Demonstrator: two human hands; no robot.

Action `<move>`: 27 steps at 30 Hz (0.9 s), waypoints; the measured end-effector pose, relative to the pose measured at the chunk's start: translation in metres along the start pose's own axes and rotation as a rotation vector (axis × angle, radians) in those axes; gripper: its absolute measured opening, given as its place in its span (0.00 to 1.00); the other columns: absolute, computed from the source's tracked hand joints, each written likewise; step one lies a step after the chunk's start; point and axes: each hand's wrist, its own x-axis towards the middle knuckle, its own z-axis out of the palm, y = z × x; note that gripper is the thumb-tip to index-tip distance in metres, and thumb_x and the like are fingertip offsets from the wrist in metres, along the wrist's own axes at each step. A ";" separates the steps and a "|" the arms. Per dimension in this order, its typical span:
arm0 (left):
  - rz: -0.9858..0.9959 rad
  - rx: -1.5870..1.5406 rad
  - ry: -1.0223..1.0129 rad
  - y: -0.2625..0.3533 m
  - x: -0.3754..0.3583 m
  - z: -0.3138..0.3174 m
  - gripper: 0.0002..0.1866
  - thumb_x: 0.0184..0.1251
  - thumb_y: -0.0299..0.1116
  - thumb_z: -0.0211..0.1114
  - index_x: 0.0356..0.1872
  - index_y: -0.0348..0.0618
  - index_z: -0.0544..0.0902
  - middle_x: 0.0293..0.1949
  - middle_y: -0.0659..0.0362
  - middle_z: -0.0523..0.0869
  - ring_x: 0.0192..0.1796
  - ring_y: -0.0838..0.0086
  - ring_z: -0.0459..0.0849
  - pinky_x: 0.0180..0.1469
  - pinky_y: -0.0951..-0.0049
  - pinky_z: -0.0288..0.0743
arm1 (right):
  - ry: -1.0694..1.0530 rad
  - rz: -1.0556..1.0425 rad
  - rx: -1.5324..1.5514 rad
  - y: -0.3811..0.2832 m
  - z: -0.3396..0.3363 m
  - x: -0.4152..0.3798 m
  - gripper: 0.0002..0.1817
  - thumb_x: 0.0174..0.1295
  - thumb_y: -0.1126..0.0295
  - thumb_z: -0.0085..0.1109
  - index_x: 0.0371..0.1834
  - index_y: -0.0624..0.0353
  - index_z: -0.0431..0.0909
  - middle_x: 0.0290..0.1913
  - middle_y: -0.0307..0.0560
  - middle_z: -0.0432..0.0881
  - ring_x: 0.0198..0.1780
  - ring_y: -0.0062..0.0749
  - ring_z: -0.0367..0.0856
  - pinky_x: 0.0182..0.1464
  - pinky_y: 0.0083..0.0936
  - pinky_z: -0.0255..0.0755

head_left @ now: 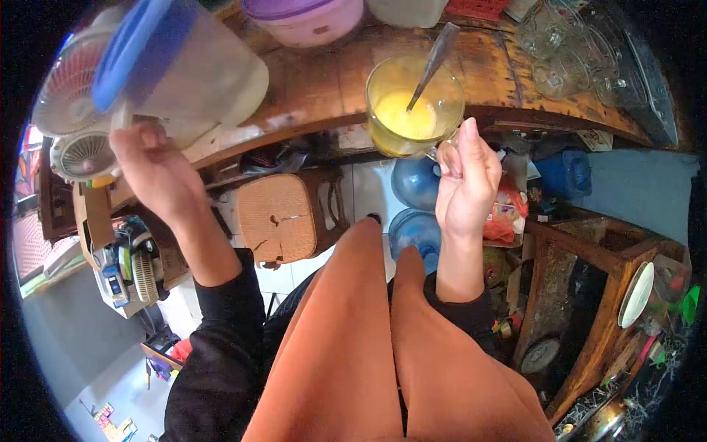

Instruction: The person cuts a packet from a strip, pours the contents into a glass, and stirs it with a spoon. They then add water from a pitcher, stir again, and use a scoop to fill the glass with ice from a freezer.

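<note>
From where I stand, this looks like the making of a drink, at the step between pouring and stirring. At the left end of the bench point(309, 88), the left hand point(151, 173) is clenched round the handle of a white jug with a blue lid point(180, 62), lifted and tipped near the front edge. The jug sits above and ahead of that fist, its body leaning toward the middle of the bench. Further right, right at the front edge, a glass mug of yellow liquid point(414, 107) stands with a spoon point(434, 62) leaning in it, the handle pointing up and away. The right hand point(464, 173) is just below the mug, fingers curled at its near side where the handle would be; I cannot tell if they actually grasp it. My guess is that the next move calls for a steady mug and a careful tilt of the jug, or a stir with the spoon, which no hand touches.
</note>
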 end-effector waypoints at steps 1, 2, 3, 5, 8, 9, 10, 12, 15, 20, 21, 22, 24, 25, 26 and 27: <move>0.044 0.027 -0.008 -0.004 0.003 0.002 0.15 0.64 0.44 0.48 0.26 0.43 0.68 0.24 0.64 0.66 0.29 0.78 0.62 0.35 0.78 0.58 | -0.006 0.006 0.008 0.003 0.001 -0.001 0.19 0.62 0.63 0.45 0.12 0.53 0.61 0.14 0.30 0.55 0.19 0.15 0.50 0.24 0.17 0.46; 0.086 0.056 -0.016 -0.009 0.006 0.004 0.15 0.64 0.44 0.48 0.28 0.42 0.69 0.25 0.64 0.67 0.29 0.78 0.62 0.36 0.78 0.59 | -0.013 0.027 0.014 0.006 0.001 -0.002 0.19 0.62 0.63 0.44 0.12 0.53 0.62 0.14 0.30 0.56 0.19 0.15 0.50 0.24 0.17 0.46; 0.077 0.051 -0.009 -0.015 0.009 0.004 0.15 0.64 0.44 0.48 0.28 0.42 0.69 0.25 0.64 0.67 0.29 0.78 0.62 0.36 0.78 0.59 | -0.012 0.031 0.002 0.008 0.002 -0.003 0.19 0.62 0.63 0.44 0.12 0.53 0.62 0.14 0.30 0.56 0.19 0.15 0.50 0.24 0.17 0.46; 0.127 0.042 0.007 -0.027 0.020 0.004 0.16 0.64 0.44 0.47 0.31 0.39 0.70 0.27 0.63 0.68 0.30 0.77 0.63 0.38 0.78 0.59 | -0.036 0.039 0.009 0.013 0.004 -0.006 0.18 0.62 0.64 0.44 0.13 0.54 0.62 0.15 0.31 0.56 0.19 0.15 0.51 0.24 0.17 0.46; 0.080 -0.004 0.014 -0.036 0.033 0.001 0.15 0.65 0.41 0.48 0.34 0.36 0.71 0.28 0.61 0.68 0.36 0.75 0.68 0.42 0.77 0.63 | -0.048 0.048 0.027 0.024 0.003 -0.009 0.18 0.62 0.65 0.43 0.13 0.55 0.62 0.15 0.31 0.56 0.19 0.15 0.50 0.25 0.17 0.46; 0.063 -0.054 -0.008 -0.038 0.035 -0.002 0.14 0.64 0.39 0.49 0.35 0.35 0.70 0.30 0.60 0.69 0.38 0.75 0.69 0.44 0.75 0.64 | -0.047 0.058 0.032 0.027 0.002 -0.010 0.18 0.62 0.66 0.43 0.13 0.55 0.62 0.15 0.31 0.56 0.20 0.15 0.50 0.25 0.17 0.47; 0.063 -0.057 -0.006 -0.037 0.031 0.002 0.14 0.64 0.39 0.49 0.35 0.35 0.70 0.30 0.60 0.69 0.38 0.75 0.69 0.44 0.75 0.64 | -0.043 0.076 0.022 0.028 0.003 -0.011 0.18 0.62 0.66 0.43 0.13 0.55 0.61 0.16 0.31 0.55 0.20 0.15 0.50 0.25 0.16 0.46; 0.458 0.707 0.440 -0.032 0.009 0.022 0.12 0.60 0.32 0.52 0.40 0.34 0.66 0.35 0.57 0.68 0.41 0.75 0.69 0.45 0.71 0.66 | -0.053 0.083 -0.004 0.030 0.002 -0.014 0.18 0.62 0.66 0.43 0.13 0.55 0.61 0.16 0.31 0.55 0.20 0.15 0.50 0.24 0.16 0.46; 0.738 0.453 0.126 -0.030 -0.043 0.037 0.19 0.49 0.25 0.57 0.43 0.36 0.62 0.38 0.56 0.67 0.40 0.72 0.70 0.48 0.69 0.65 | -0.088 0.092 -0.034 0.034 -0.002 -0.017 0.18 0.61 0.66 0.45 0.13 0.55 0.61 0.16 0.31 0.55 0.20 0.15 0.50 0.23 0.16 0.45; -0.097 0.242 -0.935 -0.042 -0.042 0.097 0.19 0.51 0.27 0.60 0.46 0.37 0.72 0.38 0.55 0.81 0.41 0.71 0.79 0.49 0.68 0.69 | -0.099 0.077 -0.102 0.038 -0.004 -0.024 0.18 0.60 0.66 0.46 0.12 0.55 0.60 0.16 0.31 0.55 0.20 0.14 0.50 0.23 0.16 0.44; 0.136 0.379 -1.019 -0.051 -0.039 0.097 0.15 0.50 0.25 0.61 0.42 0.40 0.76 0.35 0.59 0.83 0.37 0.71 0.82 0.45 0.70 0.73 | -0.099 0.071 -0.102 0.039 -0.005 -0.024 0.18 0.60 0.66 0.46 0.12 0.55 0.60 0.16 0.31 0.55 0.20 0.14 0.50 0.23 0.16 0.44; 0.137 0.375 -1.023 -0.048 -0.039 0.098 0.15 0.50 0.25 0.61 0.42 0.40 0.76 0.35 0.59 0.83 0.37 0.71 0.82 0.45 0.70 0.73 | -0.063 0.089 -0.086 0.040 -0.006 -0.025 0.18 0.60 0.67 0.46 0.11 0.55 0.60 0.15 0.30 0.55 0.20 0.14 0.50 0.22 0.16 0.43; 0.282 0.476 -0.793 -0.038 -0.043 0.098 0.08 0.49 0.25 0.62 0.32 0.39 0.81 0.29 0.60 0.84 0.31 0.74 0.82 0.46 0.70 0.74 | -0.018 0.108 -0.070 0.039 -0.009 -0.027 0.18 0.60 0.67 0.46 0.11 0.55 0.60 0.15 0.30 0.55 0.19 0.14 0.49 0.22 0.16 0.43; 0.283 0.471 -0.800 -0.034 -0.044 0.093 0.08 0.49 0.25 0.62 0.32 0.39 0.81 0.29 0.60 0.84 0.31 0.74 0.82 0.46 0.70 0.74 | -0.019 0.095 -0.088 0.037 -0.011 -0.027 0.18 0.60 0.67 0.46 0.11 0.55 0.61 0.15 0.30 0.55 0.19 0.14 0.49 0.22 0.16 0.43; 0.283 0.536 -0.800 -0.031 -0.044 0.085 0.08 0.47 0.25 0.64 0.32 0.40 0.81 0.29 0.60 0.84 0.30 0.76 0.82 0.46 0.70 0.73 | -0.019 0.082 -0.107 0.036 -0.013 -0.026 0.18 0.60 0.67 0.46 0.11 0.55 0.61 0.15 0.29 0.55 0.19 0.14 0.49 0.22 0.16 0.43; 0.284 0.602 -0.798 -0.028 -0.045 0.078 0.09 0.46 0.26 0.65 0.32 0.40 0.82 0.29 0.59 0.84 0.30 0.77 0.82 0.47 0.71 0.73 | -0.012 0.079 -0.108 0.035 -0.016 -0.026 0.18 0.60 0.67 0.46 0.11 0.55 0.61 0.15 0.29 0.55 0.19 0.14 0.49 0.22 0.16 0.43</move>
